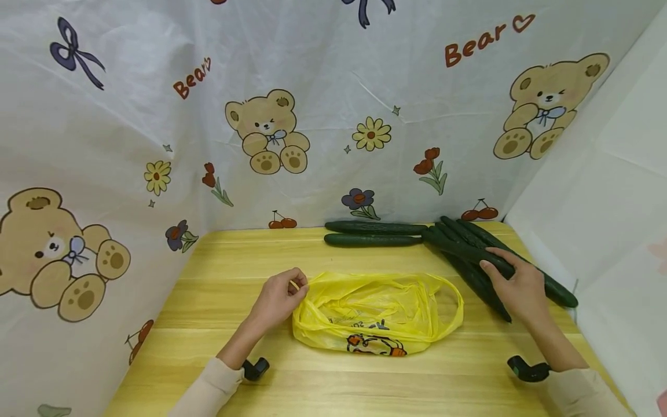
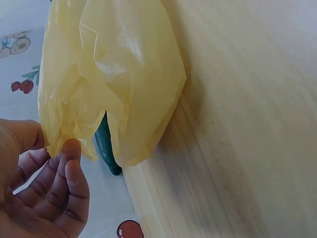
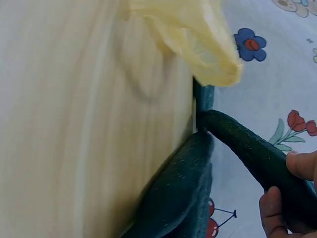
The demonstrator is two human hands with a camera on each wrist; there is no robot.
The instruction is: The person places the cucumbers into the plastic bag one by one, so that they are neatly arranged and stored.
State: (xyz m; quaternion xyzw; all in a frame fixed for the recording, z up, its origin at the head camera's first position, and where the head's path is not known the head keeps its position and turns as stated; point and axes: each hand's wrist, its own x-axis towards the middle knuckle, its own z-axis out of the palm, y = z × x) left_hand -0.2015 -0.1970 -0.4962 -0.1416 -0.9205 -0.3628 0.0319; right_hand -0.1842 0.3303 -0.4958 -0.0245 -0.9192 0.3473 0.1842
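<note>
A yellow plastic bag [image 1: 365, 341] lies on the wooden table with its mouth spread upward and a printed cartoon on its near side. At its left end, my left hand [image 1: 281, 295] pinches the bag's edge between thumb and fingers, as the left wrist view also shows. My right hand [image 1: 521, 286] grips a cucumber [image 3: 252, 153] near its near end, thumb on one side and fingers on the other. That cucumber slants over other cucumbers [image 1: 471, 278] piled at the right of the table. The far end of the held one points toward the back.
Two more cucumbers [image 1: 375, 240] lie side by side along the back edge, against a patterned cloth [image 1: 323, 191] with bears and flowers. A white wall panel [image 1: 615, 220] stands at the right. Table surface [image 1: 333, 388] extends in front of the bag.
</note>
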